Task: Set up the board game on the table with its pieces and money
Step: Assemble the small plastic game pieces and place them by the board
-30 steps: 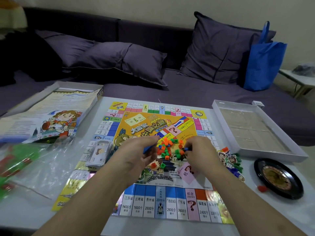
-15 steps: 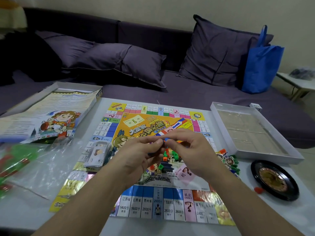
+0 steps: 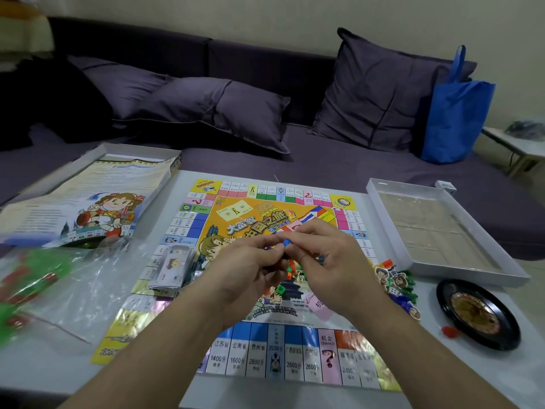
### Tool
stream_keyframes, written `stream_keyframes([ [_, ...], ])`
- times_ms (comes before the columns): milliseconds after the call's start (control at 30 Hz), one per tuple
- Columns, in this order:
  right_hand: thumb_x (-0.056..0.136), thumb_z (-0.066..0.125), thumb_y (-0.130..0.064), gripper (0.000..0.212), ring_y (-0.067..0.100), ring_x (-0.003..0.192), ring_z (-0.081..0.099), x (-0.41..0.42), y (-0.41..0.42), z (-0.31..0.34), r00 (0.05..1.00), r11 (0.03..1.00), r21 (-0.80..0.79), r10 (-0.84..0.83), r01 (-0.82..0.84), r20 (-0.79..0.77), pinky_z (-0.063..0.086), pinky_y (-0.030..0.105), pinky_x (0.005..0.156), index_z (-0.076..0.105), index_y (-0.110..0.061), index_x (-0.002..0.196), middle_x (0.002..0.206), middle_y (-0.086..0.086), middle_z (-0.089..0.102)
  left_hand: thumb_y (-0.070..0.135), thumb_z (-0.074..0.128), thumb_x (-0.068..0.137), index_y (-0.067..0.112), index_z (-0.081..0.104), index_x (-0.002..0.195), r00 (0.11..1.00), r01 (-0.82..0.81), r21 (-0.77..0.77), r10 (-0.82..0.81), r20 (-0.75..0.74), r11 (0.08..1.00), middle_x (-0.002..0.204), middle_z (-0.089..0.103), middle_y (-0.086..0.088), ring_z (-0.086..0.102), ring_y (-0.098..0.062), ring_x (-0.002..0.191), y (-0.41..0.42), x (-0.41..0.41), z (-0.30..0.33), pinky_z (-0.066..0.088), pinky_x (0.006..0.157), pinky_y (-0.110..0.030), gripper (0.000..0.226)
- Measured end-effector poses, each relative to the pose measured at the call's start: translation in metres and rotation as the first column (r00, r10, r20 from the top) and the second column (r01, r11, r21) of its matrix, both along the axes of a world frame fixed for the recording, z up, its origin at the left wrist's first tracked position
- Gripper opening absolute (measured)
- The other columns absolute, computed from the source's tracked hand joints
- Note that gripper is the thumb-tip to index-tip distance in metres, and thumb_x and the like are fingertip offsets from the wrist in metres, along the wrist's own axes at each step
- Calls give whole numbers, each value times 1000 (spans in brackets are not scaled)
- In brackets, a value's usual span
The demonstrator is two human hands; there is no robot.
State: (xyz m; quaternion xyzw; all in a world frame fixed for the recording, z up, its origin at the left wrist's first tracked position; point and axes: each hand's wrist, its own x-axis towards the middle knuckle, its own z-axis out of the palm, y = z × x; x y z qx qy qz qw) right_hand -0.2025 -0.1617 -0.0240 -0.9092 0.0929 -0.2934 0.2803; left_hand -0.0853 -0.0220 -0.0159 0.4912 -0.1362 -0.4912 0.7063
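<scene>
The colourful game board [image 3: 253, 358] lies flat on the white table [image 3: 44, 370]. My left hand [image 3: 250, 264] and my right hand [image 3: 327, 261] meet above the board's middle, fingertips together, pinching small blue pieces [image 3: 285, 242]. Under them a heap of small orange and green pieces [image 3: 290, 268] is mostly hidden. A stack of paper money [image 3: 174, 267] rests on the board's left side. Cardboard character tokens [image 3: 395, 280] lie off the board's right edge.
The box lid with a printed leaflet [image 3: 88, 202] sits at the left, a clear plastic bag [image 3: 76, 287] in front of it. An open white box tray [image 3: 442, 231] and a black roulette wheel [image 3: 477, 314] stand at the right. A purple sofa lies behind.
Both hands rose from the heap of pieces and came together, fingertips now meeting around blue pieces. The view shifted slightly.
</scene>
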Motion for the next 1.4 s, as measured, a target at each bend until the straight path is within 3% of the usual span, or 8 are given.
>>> stream_keyframes([
  [233, 104, 54, -30, 40, 13, 113, 52, 6, 9, -2, 996, 967, -252, -65, 48, -60, 51, 30, 95, 66, -21, 141, 120, -10, 67, 3, 54, 103, -5, 69, 123, 993, -51, -10, 50, -104, 999, 100, 59, -16, 56, -20, 80, 4, 1, 0, 52, 73, -30, 26],
  [467, 108, 53, -24, 60, 7, 143, 33, 13, 7, -2, 944, 990, -86, -131, 110, -304, 30, 21, 116, 31, -30, 163, 154, -18, 41, 14, 74, 93, 0, 75, 115, 972, -231, 114, 234, -13, 966, 107, 66, -15, 58, -22, 86, 3, 9, -3, 57, 70, -29, 26],
  [567, 104, 56, -11, 39, 17, 124, 55, 21, -7, -10, 893, 958, -64, -285, 281, -348, 50, 38, 106, 60, -22, 141, 134, -3, 60, 12, 72, 95, -4, 74, 110, 960, -273, 143, 279, -23, 951, 102, 63, -15, 57, -22, 85, 4, 11, -5, 56, 69, -30, 22],
  [733, 101, 59, -11, 29, 17, 99, 65, 35, -21, -30, 817, 937, -100, -342, 336, -465, 58, 36, 86, 79, -26, 114, 119, -2, 74, 12, 71, 96, -5, 73, 109, 956, -279, 163, 290, -43, 946, 100, 63, -17, 57, -23, 83, 6, 14, -4, 55, 66, -29, 21],
  [900, 100, 60, -11, 32, 16, 92, 68, 49, -23, -46, 800, 921, -124, -382, 369, -463, 63, 37, 78, 79, -31, 117, 113, -5, 76, 11, 72, 95, -7, 72, 111, 958, -274, 150, 284, -48, 950, 94, 63, -15, 58, -20, 78, 6, 18, -2, 56, 64, -27, 24],
  [1067, 89, 68, -1, 27, 17, 87, 63, 57, -30, -55, 774, 906, -182, -422, 382, -473, 63, 40, 76, 76, -26, 93, 101, -2, 68, 12, 74, 94, -6, 72, 112, 958, -271, 149, 282, -56, 951, 94, 63, -14, 58, -20, 77, 7, 19, -3, 57, 61, -26, 25],
  [1233, 92, 68, -6, 19, 16, 88, 60, 58, -31, -57, 775, 895, -165, -442, 414, -451, 55, 33, 74, 73, -23, 89, 102, -2, 64, 12, 74, 94, -5, 72, 112, 959, -265, 152, 276, -58, 952, 95, 62, -15, 57, -19, 77, 8, 20, -1, 56, 61, -27, 25],
  [1400, 87, 60, 1, 23, 17, 84, 61, 60, -32, -54, 759, 846, -74, -509, 528, -405, 60, 42, 72, 63, -22, 89, 94, -3, 63, 11, 73, 95, -5, 73, 111, 957, -270, 160, 283, -67, 950, 96, 63, -15, 57, -19, 76, 10, 20, 0, 56, 63, -27, 23],
])
